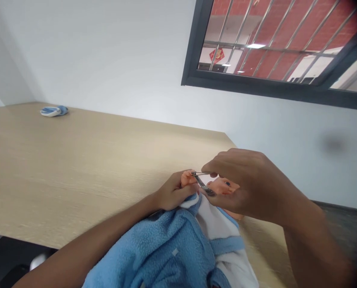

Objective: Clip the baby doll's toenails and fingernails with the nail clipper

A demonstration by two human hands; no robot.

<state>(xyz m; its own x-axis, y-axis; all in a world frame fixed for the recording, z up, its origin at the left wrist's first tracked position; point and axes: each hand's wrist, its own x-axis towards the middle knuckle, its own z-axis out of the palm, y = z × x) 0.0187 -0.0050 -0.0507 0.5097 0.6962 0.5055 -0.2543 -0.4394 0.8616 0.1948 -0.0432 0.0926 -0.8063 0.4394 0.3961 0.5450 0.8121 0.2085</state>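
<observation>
A baby doll (226, 186) in a blue fleece and white garment (172, 248) lies on the wooden table (76, 168) in front of me. My left hand (174, 194) is closed around the doll's small hand, holding it up. My right hand (244, 184) pinches a metal nail clipper (202, 183), and the clipper's jaws sit at the doll's fingertips. My right hand covers much of the doll's head.
A small blue and white item (54, 111) lies at the far left of the table, near the white wall. A dark-framed window (274, 52) with metal bars is at the upper right. The table's right edge runs beside my right forearm.
</observation>
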